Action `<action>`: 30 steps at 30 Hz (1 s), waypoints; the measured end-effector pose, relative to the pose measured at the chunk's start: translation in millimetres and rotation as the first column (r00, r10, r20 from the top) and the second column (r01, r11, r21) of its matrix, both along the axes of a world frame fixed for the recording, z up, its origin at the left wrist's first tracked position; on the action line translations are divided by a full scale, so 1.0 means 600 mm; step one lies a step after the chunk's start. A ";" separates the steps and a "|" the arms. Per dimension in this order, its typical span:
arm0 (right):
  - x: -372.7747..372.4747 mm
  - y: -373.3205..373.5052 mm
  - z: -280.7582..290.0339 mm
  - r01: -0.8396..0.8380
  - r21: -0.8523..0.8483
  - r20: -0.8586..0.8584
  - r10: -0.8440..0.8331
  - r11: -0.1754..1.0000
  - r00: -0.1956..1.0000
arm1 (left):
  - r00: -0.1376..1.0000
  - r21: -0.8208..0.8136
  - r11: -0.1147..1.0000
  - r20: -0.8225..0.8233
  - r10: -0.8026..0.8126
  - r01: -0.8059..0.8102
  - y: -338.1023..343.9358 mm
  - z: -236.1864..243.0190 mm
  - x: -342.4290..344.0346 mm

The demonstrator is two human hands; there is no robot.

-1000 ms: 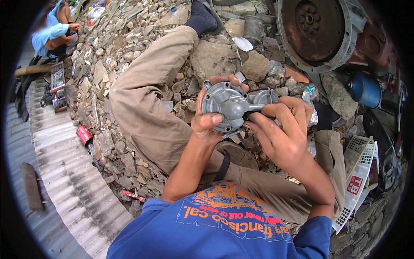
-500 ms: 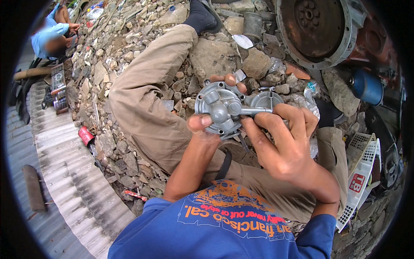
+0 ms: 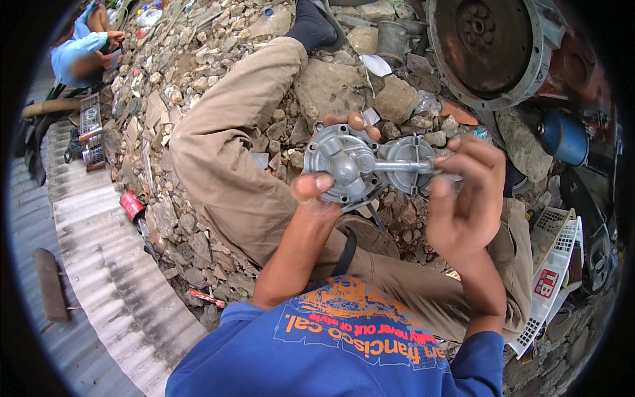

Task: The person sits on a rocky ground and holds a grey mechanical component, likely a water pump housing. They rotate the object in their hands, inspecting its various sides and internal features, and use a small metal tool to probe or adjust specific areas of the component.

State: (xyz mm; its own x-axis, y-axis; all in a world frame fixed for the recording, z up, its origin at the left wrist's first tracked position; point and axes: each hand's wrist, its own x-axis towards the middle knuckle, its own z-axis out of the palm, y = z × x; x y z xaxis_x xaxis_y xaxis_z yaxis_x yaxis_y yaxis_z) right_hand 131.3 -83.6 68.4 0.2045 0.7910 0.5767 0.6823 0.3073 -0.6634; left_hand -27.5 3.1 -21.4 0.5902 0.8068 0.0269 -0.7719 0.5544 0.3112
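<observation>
A silver cast-metal housing (image 3: 345, 167) is held up in front of me, with a round flanged body, a raised dome and bolt holes round its rim. A straight tube runs from it to the right, over a second, smaller round section. My left hand (image 3: 311, 190) grips the round body, thumb on the near rim and fingers round the far side. At the tube's right end is my right hand (image 3: 466, 198), blurred, with thumb and fingers curled in a pinch. A small greyish bit shows between those fingertips, too smeared to name. A thin lever sticks out below the body.
I sit on rubble, legs bent to either side. A large round metal casing (image 3: 489, 53) and a blue cylinder (image 3: 563, 137) stand at the far right, a white plastic basket (image 3: 552, 281) nearer. Corrugated sheets (image 3: 99, 231) lie left. Another person (image 3: 83, 56) sits far left.
My right hand has shifted right along the tube to its end, uncovering the tube and the smaller round section. The metal housing has moved slightly right, still in my left hand.
</observation>
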 end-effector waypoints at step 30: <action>-0.038 0.043 -0.075 -0.081 0.316 -0.399 0.210 0.945 0.892 | 0.971 0.000 0.994 0.212 -0.108 0.111 -0.003 -0.011 0.006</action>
